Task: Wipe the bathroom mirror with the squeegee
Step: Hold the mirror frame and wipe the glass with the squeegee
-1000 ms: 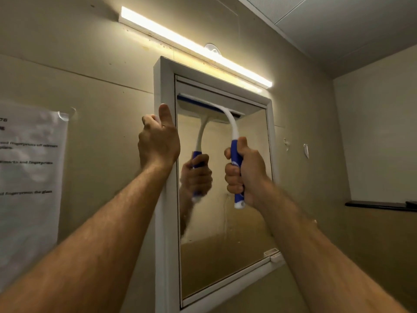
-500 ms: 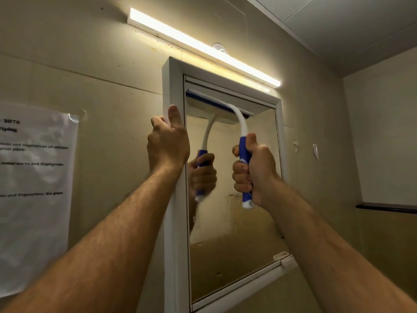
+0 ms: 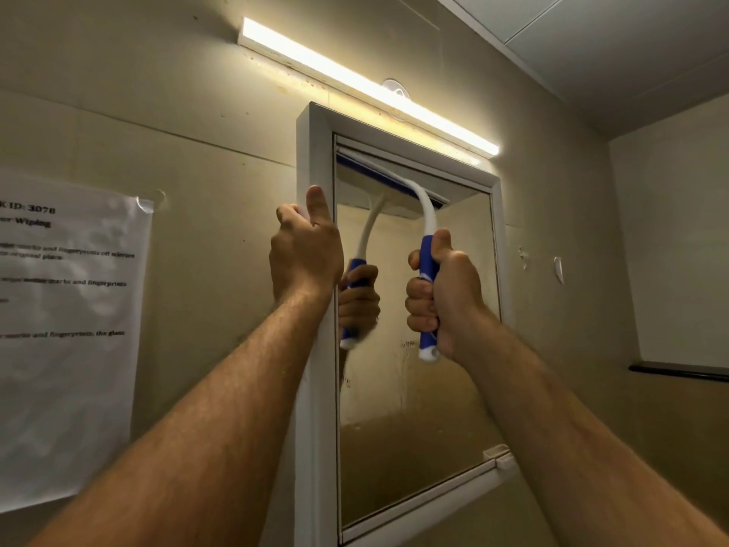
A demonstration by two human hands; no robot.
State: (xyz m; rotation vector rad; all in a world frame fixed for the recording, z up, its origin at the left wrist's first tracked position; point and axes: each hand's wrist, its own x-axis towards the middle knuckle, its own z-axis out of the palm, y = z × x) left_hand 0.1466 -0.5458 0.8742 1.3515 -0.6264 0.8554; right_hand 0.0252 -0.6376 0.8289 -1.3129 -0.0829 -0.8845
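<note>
At the top edge of the mirror (image 3: 414, 388) we have the squeegee (image 3: 424, 230) set, its blade pressed flat on the glass just under the upper part of the white frame (image 3: 315, 448). Our right hand (image 3: 442, 294) is clenched around the blue handle, thumb on top. Our left hand (image 3: 305, 254) grips the left side of the frame, fingers curled around its outer edge, as if to steady it.

We judge that the task is near its beginning, or at the beginning of one stroke: the blade sits at the highest place, and all the glass below it is not yet passed. On the lower half we see streaks and small drip marks, also a dull, foggy band, so most of the wiping seems left to do.

The squeegee has a white curved neck that bends from the handle to a wide head with a dark blue strip. Its reflection shows beside it in the glass.
</note>
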